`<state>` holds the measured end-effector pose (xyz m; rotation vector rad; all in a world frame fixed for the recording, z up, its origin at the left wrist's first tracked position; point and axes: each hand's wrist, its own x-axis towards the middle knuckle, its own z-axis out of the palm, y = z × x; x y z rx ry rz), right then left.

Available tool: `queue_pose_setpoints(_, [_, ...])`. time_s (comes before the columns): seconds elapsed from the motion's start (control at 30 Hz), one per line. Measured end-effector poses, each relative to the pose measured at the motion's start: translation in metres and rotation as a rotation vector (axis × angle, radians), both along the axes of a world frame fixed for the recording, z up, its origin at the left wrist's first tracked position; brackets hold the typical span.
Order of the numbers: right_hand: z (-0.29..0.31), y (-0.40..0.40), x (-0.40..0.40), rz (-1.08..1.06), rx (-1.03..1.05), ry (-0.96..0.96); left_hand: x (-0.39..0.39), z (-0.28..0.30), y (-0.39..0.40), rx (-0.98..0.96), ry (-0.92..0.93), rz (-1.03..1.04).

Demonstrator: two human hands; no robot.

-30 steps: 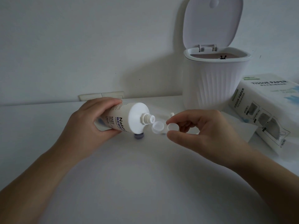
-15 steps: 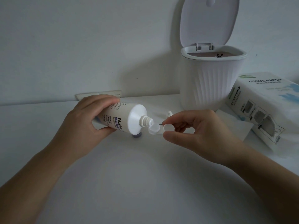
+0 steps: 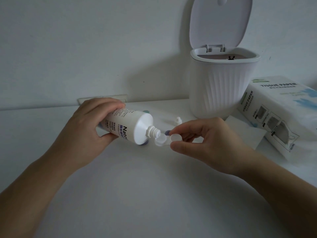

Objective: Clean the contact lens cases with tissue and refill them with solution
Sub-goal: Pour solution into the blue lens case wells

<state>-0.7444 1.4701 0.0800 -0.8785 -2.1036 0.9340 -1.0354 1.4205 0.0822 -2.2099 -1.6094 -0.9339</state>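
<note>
My left hand (image 3: pixel 89 124) grips a white solution bottle (image 3: pixel 130 128), tipped sideways with its uncapped nozzle pointing right. The nozzle tip sits right over the left well of a clear two-well contact lens case (image 3: pixel 167 140). My right hand (image 3: pixel 204 136) pinches the case's right well between thumb and fingers, holding it just above the white table (image 3: pixel 154 194). Purple caps (image 3: pixel 167 132) lie on the table, partly hidden behind the bottle and case. The small white bottle cap (image 3: pixel 178 120) stands behind my right hand.
A white ribbed bin (image 3: pixel 223 86) with its lid up stands at the back right. A tissue paper pack (image 3: pixel 281 114) lies at the far right, with a flat tissue sheet (image 3: pixel 245 133) in front of it. A wall runs along the table's back edge.
Bottle and case have come closer together and lower; the nozzle tip is now right over the left well, with the bottle tilted down a little more.
</note>
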Motion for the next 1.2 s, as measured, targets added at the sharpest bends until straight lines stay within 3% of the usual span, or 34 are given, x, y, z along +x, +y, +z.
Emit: queue_pose_setpoints(1.2, [-0.0023, -0.0011, 0.0012, 0.010, 0.008, -0.065, -0.0023, 0.0048, 0.0023, 0.065, 0.112, -0.002])
